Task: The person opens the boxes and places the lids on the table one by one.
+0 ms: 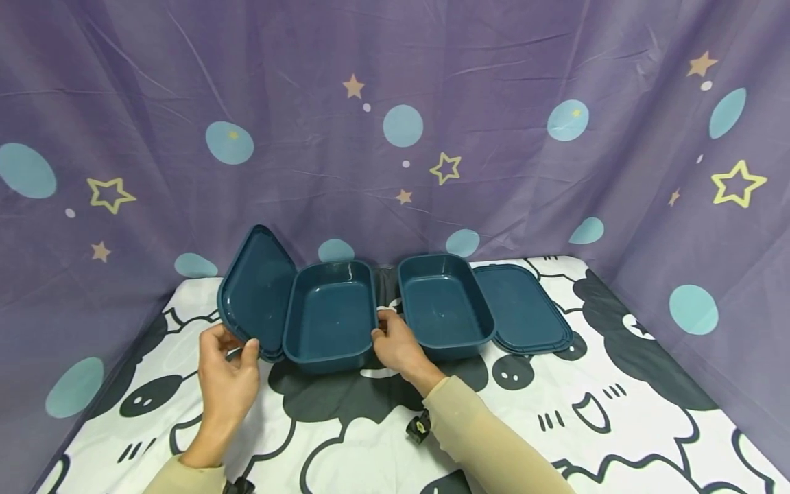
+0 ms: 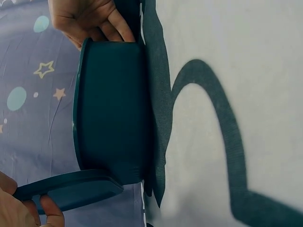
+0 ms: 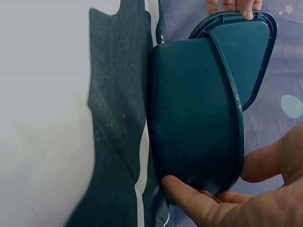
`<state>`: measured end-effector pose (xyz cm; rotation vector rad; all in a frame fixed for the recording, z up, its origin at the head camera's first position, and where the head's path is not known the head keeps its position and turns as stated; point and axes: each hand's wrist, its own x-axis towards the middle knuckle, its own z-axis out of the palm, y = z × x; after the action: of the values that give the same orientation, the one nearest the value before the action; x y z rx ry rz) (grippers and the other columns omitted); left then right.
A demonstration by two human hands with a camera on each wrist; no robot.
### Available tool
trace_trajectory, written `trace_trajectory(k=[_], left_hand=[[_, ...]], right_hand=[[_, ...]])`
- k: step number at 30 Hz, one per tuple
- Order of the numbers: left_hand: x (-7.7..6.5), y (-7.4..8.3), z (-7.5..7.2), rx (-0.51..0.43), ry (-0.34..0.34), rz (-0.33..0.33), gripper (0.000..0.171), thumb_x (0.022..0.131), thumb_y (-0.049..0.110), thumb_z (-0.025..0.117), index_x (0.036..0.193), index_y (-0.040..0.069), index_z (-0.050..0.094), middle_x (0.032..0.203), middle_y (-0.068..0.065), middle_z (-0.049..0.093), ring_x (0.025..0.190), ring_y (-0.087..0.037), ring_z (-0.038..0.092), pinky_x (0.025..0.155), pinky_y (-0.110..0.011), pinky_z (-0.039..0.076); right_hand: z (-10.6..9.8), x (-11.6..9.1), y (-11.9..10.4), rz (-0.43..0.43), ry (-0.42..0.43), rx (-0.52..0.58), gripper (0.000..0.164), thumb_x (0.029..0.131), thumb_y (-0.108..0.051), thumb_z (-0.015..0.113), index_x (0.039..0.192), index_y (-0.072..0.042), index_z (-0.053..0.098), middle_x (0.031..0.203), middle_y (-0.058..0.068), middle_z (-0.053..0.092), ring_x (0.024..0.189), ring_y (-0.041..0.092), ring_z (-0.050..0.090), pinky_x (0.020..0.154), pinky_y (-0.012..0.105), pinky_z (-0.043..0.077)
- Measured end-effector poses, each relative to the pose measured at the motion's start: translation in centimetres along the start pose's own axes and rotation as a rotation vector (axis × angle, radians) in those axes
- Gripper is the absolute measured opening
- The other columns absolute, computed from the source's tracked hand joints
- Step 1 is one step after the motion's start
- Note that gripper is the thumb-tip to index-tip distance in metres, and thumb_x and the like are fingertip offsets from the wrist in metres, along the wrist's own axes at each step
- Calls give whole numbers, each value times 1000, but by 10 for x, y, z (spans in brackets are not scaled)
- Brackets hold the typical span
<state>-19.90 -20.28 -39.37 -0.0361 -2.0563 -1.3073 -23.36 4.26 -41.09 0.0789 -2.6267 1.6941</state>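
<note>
A dark teal lid (image 1: pixel 258 288) stands tilted up at the left side of an open teal food container (image 1: pixel 331 363). My left hand (image 1: pixel 227 370) pinches the lid's near edge between thumb and fingers. On the container's opposite side, my right hand (image 1: pixel 401 348) holds the wall. The right wrist view shows the thumb by the rim and fingers along the outer side of the container (image 3: pixel 194 113). Beyond the container there, the lid (image 3: pixel 246 52) shows its ridged edge, with left-hand fingers on it.
A second open teal container (image 1: pixel 444 312) stands to the right, with another lid (image 1: pixel 521 309) lying flat beside it. A black-and-white patterned cloth (image 1: pixel 345 453) covers the table. Purple curtains (image 1: pixel 395 62) hang behind and at both sides.
</note>
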Motion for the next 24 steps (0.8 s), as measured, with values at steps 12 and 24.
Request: trace_trajectory(k=[12,24], left_hand=[[-1,-1,0,16,13,-20,33,83,-12,59,113,-8,45,94,-6,51,83,-6,50,70,-6,41],[-3,-4,1,42,13,-28,33,84,-11,59,113,-7,45,96,-8,51,82,-5,50,69,-8,40]], right_hand=[[-1,-1,-1,-6,-8,6,40,97,-7,46,136,5,43,119,19,54,107,29,53,89,46,45],[-1,-1,-1,-1,-13,13,41,98,-8,45,137,5,42,122,20,54,109,29,53,90,46,45]])
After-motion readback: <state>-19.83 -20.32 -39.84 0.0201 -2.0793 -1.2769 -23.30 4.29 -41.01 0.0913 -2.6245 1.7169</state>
